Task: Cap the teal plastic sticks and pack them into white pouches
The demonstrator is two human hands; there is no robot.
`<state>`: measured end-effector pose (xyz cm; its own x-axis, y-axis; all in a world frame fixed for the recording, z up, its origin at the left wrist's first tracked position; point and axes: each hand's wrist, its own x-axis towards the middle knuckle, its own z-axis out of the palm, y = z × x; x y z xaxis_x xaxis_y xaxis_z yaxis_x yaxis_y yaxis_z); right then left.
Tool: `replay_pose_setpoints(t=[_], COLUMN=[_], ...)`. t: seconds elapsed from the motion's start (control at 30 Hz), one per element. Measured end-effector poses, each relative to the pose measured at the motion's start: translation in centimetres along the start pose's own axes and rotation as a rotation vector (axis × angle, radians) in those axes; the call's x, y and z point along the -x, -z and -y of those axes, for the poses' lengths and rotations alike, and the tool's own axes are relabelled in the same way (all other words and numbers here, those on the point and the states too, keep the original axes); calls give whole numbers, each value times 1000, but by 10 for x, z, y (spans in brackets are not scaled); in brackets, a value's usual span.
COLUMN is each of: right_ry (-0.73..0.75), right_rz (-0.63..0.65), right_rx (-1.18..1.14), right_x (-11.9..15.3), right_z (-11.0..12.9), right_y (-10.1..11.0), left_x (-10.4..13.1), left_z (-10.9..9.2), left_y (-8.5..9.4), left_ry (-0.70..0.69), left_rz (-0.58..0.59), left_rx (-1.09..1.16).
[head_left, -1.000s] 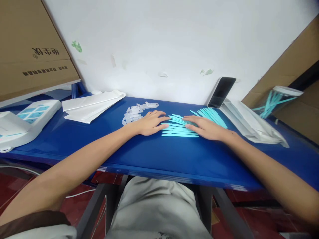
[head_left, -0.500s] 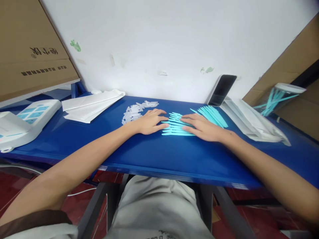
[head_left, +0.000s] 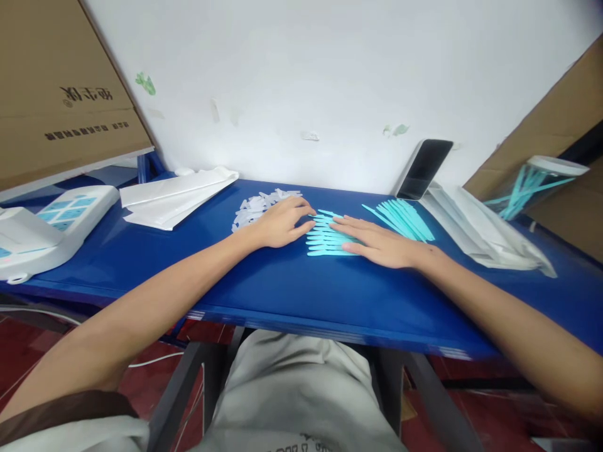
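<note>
1. teal plastic sticks (head_left: 326, 238) lie in a row on the blue table (head_left: 282, 289), bunched tighter than a second ago.
2. left hand (head_left: 277, 223) and right hand (head_left: 381, 245) have slid inward, both flat and spread, palms down, grasping nothing.
3. looks like squaring up the row.

Thin turquoise sticks (head_left: 325, 238) lie flat in a tidy row, stacked side by side and pointing left-right, mid-desk toward the far edge. A second fanned batch (head_left: 402, 216) lies just right, nearer the far edge.
</note>
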<state>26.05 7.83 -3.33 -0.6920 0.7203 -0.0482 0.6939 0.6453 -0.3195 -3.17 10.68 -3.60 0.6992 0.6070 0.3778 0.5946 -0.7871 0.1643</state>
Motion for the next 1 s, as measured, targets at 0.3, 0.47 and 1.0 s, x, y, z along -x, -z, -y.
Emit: replay_pose_setpoints(t=[0.3,0.47,1.0], right_ry=[38,126,1], right_rz=[-187,-197,-157], right_rx=[90,100,88], right_x=[1,-2,-2], right_z=[-11,-3,-7], right_y=[-3,-5,-6], left_x=[3,4,4], left_z=[1,-3,-15], left_y=[-3,0,4], left_ry=[-22,-52,48], left_rz=[125,169,375], left_rx=[9,55,28])
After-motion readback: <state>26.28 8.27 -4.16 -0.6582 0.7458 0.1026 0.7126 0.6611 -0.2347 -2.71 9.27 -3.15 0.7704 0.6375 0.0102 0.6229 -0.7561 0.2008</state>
